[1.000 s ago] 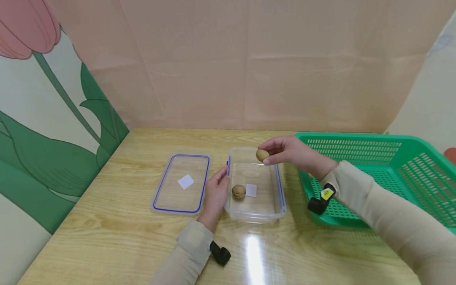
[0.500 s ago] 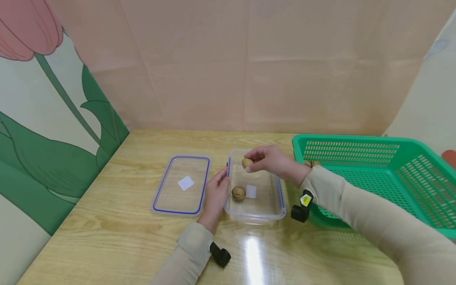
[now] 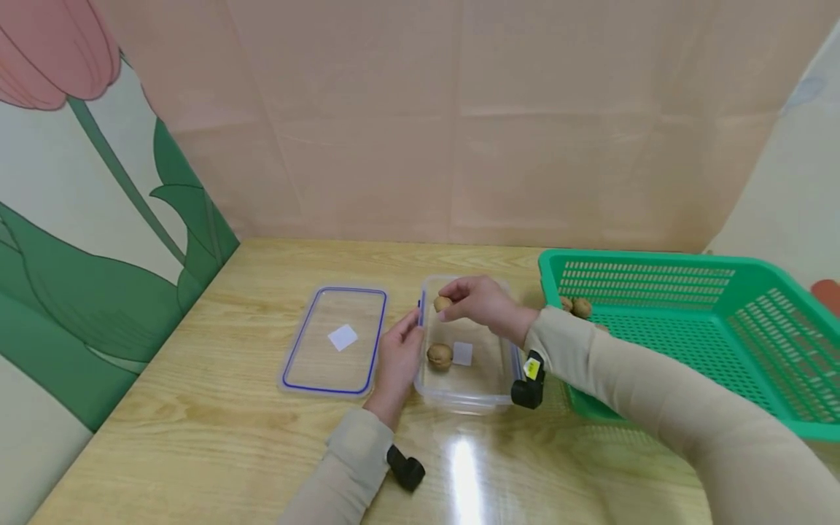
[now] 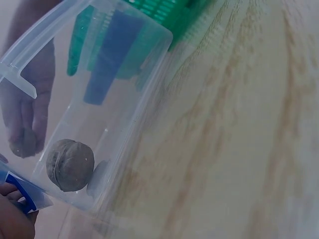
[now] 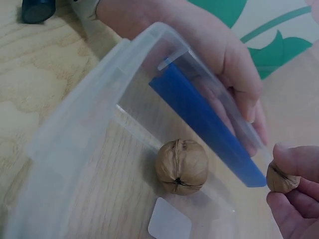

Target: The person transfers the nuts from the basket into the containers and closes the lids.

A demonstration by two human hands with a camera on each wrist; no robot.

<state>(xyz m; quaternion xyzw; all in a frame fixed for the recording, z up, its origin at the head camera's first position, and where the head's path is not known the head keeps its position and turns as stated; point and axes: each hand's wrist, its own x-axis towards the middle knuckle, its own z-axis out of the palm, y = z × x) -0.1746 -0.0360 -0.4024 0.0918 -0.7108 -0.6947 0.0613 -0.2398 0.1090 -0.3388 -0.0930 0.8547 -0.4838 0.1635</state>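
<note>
My right hand (image 3: 482, 300) pinches a walnut (image 3: 442, 303) between thumb and fingers, over the far left part of a clear plastic food container (image 3: 469, 400). In the right wrist view this walnut (image 5: 282, 179) is near the container's blue latch (image 5: 199, 124). Another walnut (image 3: 440, 356) lies on the container floor at its left side, beside a white square label (image 3: 462, 354). My left hand (image 3: 397, 357) rests against the outside of the container's left wall, fingers along it. Part of that hand shows through the clear wall in the right wrist view.
A clear lid (image 3: 328, 375) with a blue seal and a white square lies left of the container. On the right stands a green basket (image 3: 728, 343) with several walnuts (image 3: 581, 308) in its left part, partly hidden by my sleeve. A pink-beige backdrop closes off the wooden table's far side.
My right hand has carried its walnut left and slightly down, from the container's far right corner to its left side. My left hand and the walnut inside have stayed put.
</note>
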